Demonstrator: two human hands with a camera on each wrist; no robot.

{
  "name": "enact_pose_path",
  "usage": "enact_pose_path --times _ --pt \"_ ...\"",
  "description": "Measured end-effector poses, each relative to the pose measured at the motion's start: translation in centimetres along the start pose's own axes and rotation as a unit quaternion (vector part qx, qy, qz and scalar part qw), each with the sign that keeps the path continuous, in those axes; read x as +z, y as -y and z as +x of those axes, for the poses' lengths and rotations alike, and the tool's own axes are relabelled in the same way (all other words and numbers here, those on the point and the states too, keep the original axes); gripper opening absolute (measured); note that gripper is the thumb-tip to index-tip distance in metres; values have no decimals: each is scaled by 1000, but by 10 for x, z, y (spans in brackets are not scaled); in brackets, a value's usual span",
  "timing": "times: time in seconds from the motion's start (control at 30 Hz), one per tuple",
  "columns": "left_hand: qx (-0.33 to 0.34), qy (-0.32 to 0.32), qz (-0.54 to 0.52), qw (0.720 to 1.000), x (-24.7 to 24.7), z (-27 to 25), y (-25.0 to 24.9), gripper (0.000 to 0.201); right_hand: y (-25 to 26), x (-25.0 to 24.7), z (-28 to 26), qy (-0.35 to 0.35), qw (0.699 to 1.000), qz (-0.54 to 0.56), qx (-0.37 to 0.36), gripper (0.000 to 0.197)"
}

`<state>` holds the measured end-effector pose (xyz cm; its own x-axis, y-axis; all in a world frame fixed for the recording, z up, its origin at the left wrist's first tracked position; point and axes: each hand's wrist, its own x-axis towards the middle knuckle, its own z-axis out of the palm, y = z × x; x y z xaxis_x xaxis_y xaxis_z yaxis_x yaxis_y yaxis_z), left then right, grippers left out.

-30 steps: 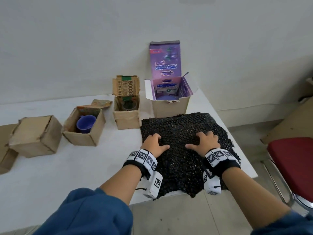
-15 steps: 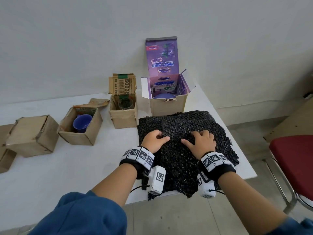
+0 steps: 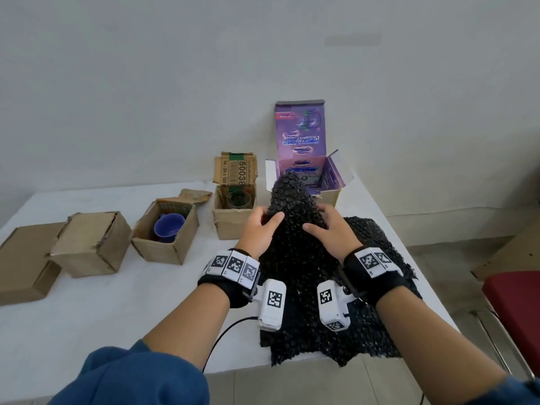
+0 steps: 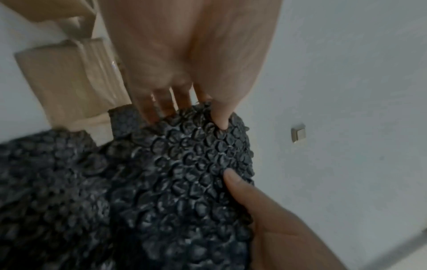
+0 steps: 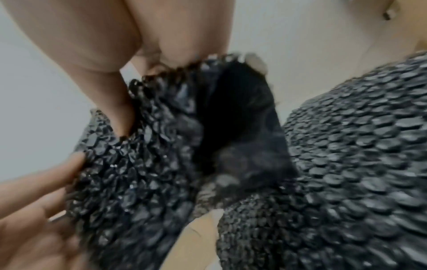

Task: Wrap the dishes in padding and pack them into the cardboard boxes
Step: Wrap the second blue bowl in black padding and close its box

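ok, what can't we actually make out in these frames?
- Head view: whether the black bubble wrap held by the left hand and right hand encloses a dish; the wrap hides it.
- Closed cardboard box: contents hidden.
- Purple box: interior blocked by the wrap.
- Right wrist view: motion-blurred.

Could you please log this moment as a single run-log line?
left hand: grips black bubble wrap | right hand: grips it too | wrap: lifted into a peak | blue cup: unwrapped in box
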<state>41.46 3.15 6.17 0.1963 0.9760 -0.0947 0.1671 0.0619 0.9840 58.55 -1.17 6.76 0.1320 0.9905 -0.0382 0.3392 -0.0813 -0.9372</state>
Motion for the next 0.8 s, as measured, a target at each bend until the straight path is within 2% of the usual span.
enact_pose_path --times 0.03,0.13,0.2,0.27,0.37,0.47,0.57,0.67,0.8 --pt "-5 -21 5 1000 -8 -1 -1 39 4 7 5 1 1000 -7 -23 43" --pt "-41 -19 -82 996 -33 -3 -1 69 25 32 11 15 998 5 -64 42" --pt "-30 -20 -92 995 -53 -5 -1 73 39 50 14 30 995 16 -92 42" --pt "-1 -40 -51 998 -75 -2 0 71 48 70 19 37 992 8 -117 44" --pt "17 -67 -49 996 -110 9 4 77 60 103 29 22 987 -33 -158 50" --pt "16 -85 -76 993 -143 20 7 58 69 133 41 12 978 -110 -180 53" --pt "46 -103 -77 991 -178 33 7 57 74 160 53 93 978 -83 -168 79" --pt "75 -97 -7 992 -212 45 8 61 84 186 65 146 974 -25 -170 91" --pt "162 -53 162 972 -253 61 14 44 100 218 86 128 978 -15 -165 90"
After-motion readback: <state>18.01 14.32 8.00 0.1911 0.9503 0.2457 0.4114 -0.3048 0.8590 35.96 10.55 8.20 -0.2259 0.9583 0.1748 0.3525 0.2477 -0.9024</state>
